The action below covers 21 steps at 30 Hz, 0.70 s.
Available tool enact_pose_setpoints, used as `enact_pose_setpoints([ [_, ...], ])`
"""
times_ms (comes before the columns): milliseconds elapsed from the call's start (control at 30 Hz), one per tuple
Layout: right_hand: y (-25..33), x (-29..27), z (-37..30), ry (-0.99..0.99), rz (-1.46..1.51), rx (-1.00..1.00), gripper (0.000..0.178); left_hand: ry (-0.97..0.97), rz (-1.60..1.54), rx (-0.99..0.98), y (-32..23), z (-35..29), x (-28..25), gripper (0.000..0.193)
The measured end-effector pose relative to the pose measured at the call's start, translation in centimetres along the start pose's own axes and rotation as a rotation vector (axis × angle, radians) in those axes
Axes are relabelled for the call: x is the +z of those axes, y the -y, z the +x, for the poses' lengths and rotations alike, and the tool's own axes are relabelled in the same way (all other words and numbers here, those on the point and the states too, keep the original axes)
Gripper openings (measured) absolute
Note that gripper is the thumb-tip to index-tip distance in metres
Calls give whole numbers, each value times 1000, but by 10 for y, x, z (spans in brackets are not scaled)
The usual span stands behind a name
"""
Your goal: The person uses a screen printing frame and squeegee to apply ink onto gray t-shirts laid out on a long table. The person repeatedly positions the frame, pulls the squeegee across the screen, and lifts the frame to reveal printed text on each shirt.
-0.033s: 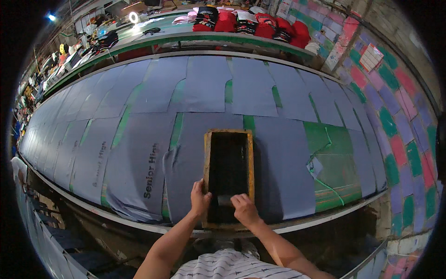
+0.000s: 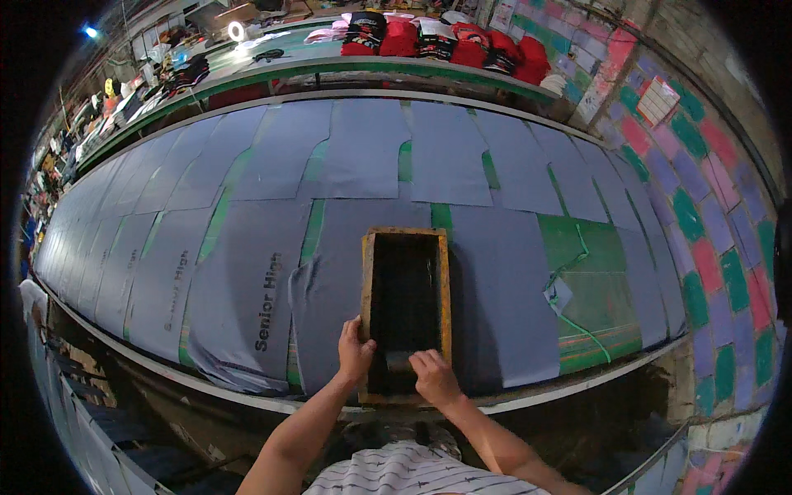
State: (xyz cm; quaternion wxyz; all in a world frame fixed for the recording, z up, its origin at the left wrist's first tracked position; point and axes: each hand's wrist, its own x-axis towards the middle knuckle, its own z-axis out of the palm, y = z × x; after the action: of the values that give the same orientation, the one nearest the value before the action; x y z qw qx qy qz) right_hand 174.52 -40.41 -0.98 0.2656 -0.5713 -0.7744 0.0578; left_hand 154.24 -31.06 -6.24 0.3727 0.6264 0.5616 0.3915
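Note:
A narrow wooden screen-printing frame (image 2: 446,297), yellowish and stained dark inside, rests on grey-blue cloth at the table's near edge. My left hand (image 2: 356,355) is closed around its left side, with the thumb over the inner edge. Inside the near end of the frame, my right hand (image 2: 436,379) pinches the right end of a dark squeegee (image 2: 398,360). The squeegee's lower edge is lost in the dark interior. Under the frame lies a grey-blue cloth panel (image 2: 338,280), rumpled along its left side.
More cloth panels (image 2: 239,280), several with dark lettering, cover the long green table. A green cord (image 2: 569,318) lies on a bare green patch (image 2: 594,289) at right. Folded red and black garments (image 2: 445,41) sit on a far table. A painted block wall (image 2: 701,206) stands at right.
My right hand and the squeegee have shifted slightly toward me inside the frame. The left hand and the frame have hardly moved.

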Motion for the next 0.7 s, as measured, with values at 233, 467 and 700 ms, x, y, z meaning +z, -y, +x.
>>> enact_pose_setpoints([
  [233, 19, -13, -33, 100, 100, 42, 24, -29, 16, 34, 5, 6, 2, 62],
  [467, -10, -48, 26, 365, 32, -212, 32, -61, 13, 57, 1, 4, 0, 47],
  [700, -46, -43, 106, 503, 142, -493, 41, -98, 33, 31, 8, 8, 2, 37],
])
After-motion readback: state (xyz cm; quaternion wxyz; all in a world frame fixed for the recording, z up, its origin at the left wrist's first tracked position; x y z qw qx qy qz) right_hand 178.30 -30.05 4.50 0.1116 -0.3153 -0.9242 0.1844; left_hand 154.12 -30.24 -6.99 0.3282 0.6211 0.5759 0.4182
